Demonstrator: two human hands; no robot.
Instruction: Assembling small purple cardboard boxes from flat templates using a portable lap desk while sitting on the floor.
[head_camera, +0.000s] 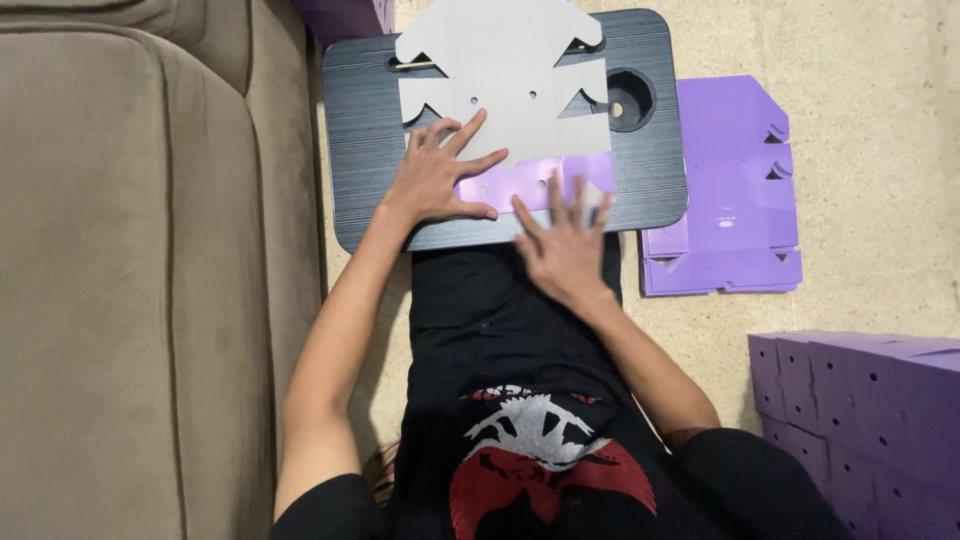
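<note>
Both hands (500, 205) flat on cardboard blank (505, 100)

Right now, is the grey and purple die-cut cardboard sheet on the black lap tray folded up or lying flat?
Mostly flat: the grey and purple die-cut cardboard sheet lies spread on the black lap tray, only its purple near edge turned over, under the left hand and right hand.

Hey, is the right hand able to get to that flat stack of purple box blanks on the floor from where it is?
Probably yes: the right hand rests on the lap desk's near edge, and the purple box blanks lie just beside the desk with nothing between.
</note>
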